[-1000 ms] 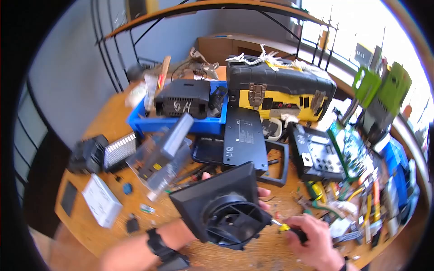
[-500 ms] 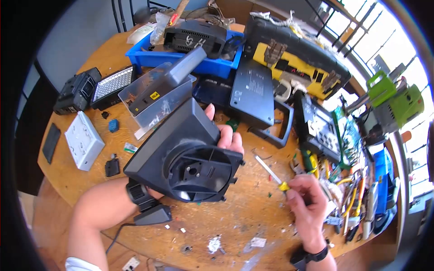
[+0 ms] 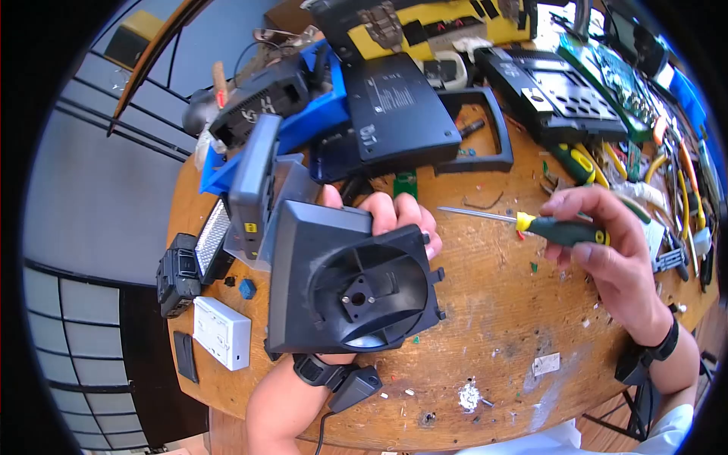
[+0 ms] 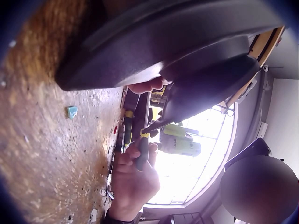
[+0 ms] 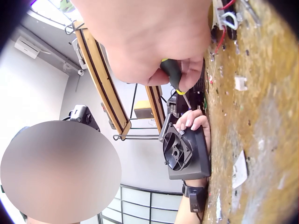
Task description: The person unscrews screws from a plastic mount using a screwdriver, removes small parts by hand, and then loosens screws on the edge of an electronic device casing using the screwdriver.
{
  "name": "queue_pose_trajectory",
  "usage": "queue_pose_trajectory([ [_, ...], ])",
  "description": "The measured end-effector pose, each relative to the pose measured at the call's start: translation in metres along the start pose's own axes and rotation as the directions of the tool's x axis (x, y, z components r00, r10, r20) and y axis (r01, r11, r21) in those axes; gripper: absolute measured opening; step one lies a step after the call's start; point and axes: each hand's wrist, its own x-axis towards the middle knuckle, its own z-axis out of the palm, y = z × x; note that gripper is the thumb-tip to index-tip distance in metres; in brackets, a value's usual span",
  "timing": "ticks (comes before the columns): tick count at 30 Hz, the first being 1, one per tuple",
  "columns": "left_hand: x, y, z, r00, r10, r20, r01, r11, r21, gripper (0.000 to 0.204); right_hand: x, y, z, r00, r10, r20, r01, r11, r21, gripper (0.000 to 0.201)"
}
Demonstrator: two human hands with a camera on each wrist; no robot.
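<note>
My left hand (image 3: 398, 216) grips a black plastic housing (image 3: 299, 265) by its far edge, fingers curled over the rim. A round recessed part (image 3: 387, 284) with crossing ribs and small screws at its centre faces up. To the right, my right hand (image 3: 614, 250) holds a screwdriver (image 3: 565, 230) by its green and yellow handle, between thumb and fingers. Its thin shaft points left toward the housing, with a gap between tip and housing. In the right wrist view the screwdriver handle (image 5: 173, 74) shows below the fingers, and the housing (image 5: 201, 154) stands beyond.
Behind lie a flat black box (image 3: 402, 114), a black frame (image 3: 500, 136) and a metal-topped unit (image 3: 546, 91). Pliers and other hand tools (image 3: 682, 182) crowd the right side. A white box (image 3: 221, 334) and a clear bin (image 3: 288, 189) sit left. Small scraps dot the wooden table (image 3: 500, 334).
The screwdriver, earlier at the housing's edge, has come away to the right and now lies more level in my right hand. The housing has turned its round recess upward. The head view has swung.
</note>
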Motion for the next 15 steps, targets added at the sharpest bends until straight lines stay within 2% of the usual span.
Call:
queue_pose_trajectory([
  [3, 0.002, -0.002, 0.003, 1.0, 0.012, -0.026, -0.012, 1.0, 0.01, 0.066, 0.001, -0.001, 0.002, 1.0, 0.021, -0.011, -0.021, 1.0, -0.023, 0.041],
  [6, -0.001, -0.001, 0.01, 0.997, 0.032, -0.071, -0.03, 0.999, 0.032, 0.065, 0.001, 0.003, 0.003, 0.999, 0.021, -0.038, -0.017, 0.993, 0.114, 0.039],
  [10, 0.002, -0.002, -0.001, 0.999, 0.045, -0.03, -0.044, 0.999, 0.017, 0.065, 0.001, 0.002, 0.002, 0.999, 0.04, -0.003, -0.039, 0.989, 0.141, 0.042],
  [14, 0.0, -0.002, 0.002, 0.992, 0.088, -0.089, -0.084, 0.995, 0.044, 0.066, 0.002, 0.004, 0.003, 0.999, -0.043, 0.007, 0.042, 0.991, 0.129, 0.041],
  [15, 0.0, -0.002, 0.005, 0.991, 0.116, -0.071, -0.108, 0.988, 0.109, 0.052, 0.002, 0.005, 0.003, 0.998, -0.061, 0.006, 0.06, 0.992, 0.108, 0.04],
])
